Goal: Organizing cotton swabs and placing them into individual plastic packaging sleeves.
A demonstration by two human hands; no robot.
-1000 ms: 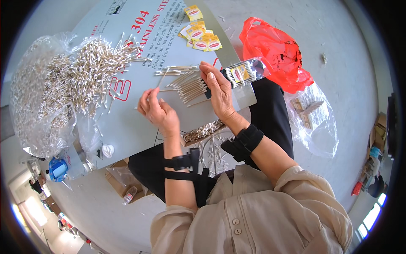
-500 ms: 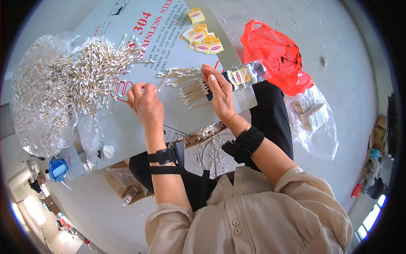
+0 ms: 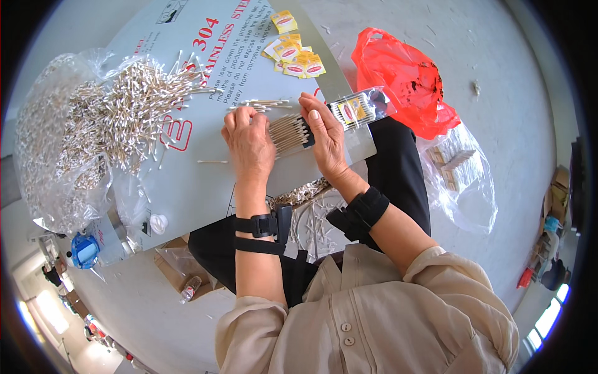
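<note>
My left hand [image 3: 252, 142] is closed over the near-left ends of a flat row of cotton swabs [image 3: 288, 132], its fingers curled down so that the tips are partly hidden. Opposite it, my right hand [image 3: 325, 134] grips a clear plastic pack [image 3: 374, 107] of cotton swabs with a yellow label card [image 3: 352, 110] inside. The row's white tips point into the pack's dark open end under that hand. A few loose swabs [image 3: 268, 103] lie just beyond the row. One single swab [image 3: 212, 162] rests left of my left wrist.
A large heap of swabs [image 3: 134, 103] spills from a clear bag [image 3: 47, 131] at the left. Yellow label cards [image 3: 299, 62] lie on the far part of the metal-topped table [image 3: 187, 193]. A red plastic bag [image 3: 398, 81] and a clear bag [image 3: 467, 187] are at the right.
My left hand has moved right, from beside the swab heap to the ends of the row. A single swab now lies apart on the table. My right hand stays on the pack.
</note>
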